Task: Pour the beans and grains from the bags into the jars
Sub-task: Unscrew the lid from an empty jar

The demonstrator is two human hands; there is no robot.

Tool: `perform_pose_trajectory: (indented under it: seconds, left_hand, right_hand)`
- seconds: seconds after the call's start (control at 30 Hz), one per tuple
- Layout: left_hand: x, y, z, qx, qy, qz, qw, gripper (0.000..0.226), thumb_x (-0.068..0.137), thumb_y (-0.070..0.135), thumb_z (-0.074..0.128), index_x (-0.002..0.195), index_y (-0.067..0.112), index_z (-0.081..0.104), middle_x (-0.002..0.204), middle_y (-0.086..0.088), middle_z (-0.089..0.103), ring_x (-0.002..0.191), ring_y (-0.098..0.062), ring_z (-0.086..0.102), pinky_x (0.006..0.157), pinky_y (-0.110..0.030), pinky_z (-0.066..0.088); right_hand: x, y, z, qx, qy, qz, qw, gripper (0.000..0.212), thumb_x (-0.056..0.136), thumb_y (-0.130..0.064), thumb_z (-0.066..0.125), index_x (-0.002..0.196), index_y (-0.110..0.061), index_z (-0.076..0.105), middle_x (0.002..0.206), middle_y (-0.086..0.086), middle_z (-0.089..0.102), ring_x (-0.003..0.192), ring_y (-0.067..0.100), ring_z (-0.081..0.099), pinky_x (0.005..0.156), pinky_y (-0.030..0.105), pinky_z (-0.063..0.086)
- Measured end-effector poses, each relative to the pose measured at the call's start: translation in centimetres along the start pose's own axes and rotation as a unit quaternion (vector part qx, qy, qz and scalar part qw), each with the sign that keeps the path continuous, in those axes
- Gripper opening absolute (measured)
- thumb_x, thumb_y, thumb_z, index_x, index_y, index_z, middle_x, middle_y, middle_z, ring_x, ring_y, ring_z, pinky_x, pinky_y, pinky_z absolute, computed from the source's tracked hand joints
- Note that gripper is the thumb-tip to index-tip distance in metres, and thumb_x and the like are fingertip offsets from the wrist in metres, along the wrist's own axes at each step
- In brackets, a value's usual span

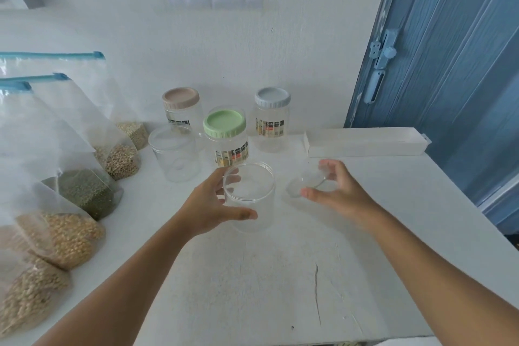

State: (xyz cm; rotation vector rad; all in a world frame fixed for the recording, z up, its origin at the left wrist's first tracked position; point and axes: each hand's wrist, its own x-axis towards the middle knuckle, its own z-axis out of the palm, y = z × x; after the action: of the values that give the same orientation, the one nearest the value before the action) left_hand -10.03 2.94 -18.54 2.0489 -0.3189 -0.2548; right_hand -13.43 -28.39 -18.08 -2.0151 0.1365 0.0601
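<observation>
My left hand (213, 205) grips an open, empty clear jar (250, 199) standing at the middle of the white table (252, 275). My right hand (334, 188) holds a clear lid (304, 181) just to the jar's right, a little above the table. A second open clear jar (175, 153) stands behind on the left. Three labelled jars stand further back: one with a green lid (224, 123), one with a beige lid (181, 98), one with a pale blue lid (272, 97). Several zip bags of beans and grains (78, 185) line the left side.
A long white box (362, 142) lies at the table's back right, near the wall. A blue door (449, 64) stands to the right of the table. The table's right edge runs diagonally past my right forearm.
</observation>
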Motion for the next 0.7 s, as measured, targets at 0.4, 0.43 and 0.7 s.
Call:
perform_pose_trajectory:
  seconds: [0.4,0.43,0.7]
  left_hand:
    - [-0.6,-0.1,-0.6,-0.003,-0.019,0.000,1.000,0.112,0.054,0.049,0.102,0.146,0.044,0.040,0.143,0.018,0.056,0.130,-0.009,0.056,0.105,-0.031,0.050]
    - [-0.7,-0.1,-0.5,-0.005,-0.020,-0.002,1.000,0.112,0.055,0.048,0.102,0.147,0.045,0.038,0.145,0.016,0.054,0.131,-0.010,0.055,0.107,-0.033,0.049]
    - [-2.9,0.7,-2.0,0.037,-0.007,-0.072,0.997,0.146,0.049,0.064,0.097,0.164,0.033,0.013,0.149,0.007,0.046,0.133,-0.017,0.051,0.109,-0.037,0.047]
  right_hand:
    - [-2.4,1.7,3.7,-0.281,0.019,0.052,0.958,0.102,0.074,-0.063,0.082,0.155,-0.028,0.030,0.158,-0.003,0.028,0.148,0.022,0.019,0.122,0.035,0.020]
    - [-2.4,1.7,3.7,-0.283,0.006,0.057,0.957,0.107,0.074,-0.066,0.081,0.158,-0.028,0.025,0.160,-0.003,0.024,0.150,0.023,0.015,0.123,0.037,0.018]
    - [-2.2,-0.6,2.2,-0.152,-0.006,-0.006,0.988,0.091,0.093,-0.063,0.063,0.164,-0.029,0.018,0.169,-0.007,0.022,0.155,0.016,0.017,0.125,0.042,0.023]
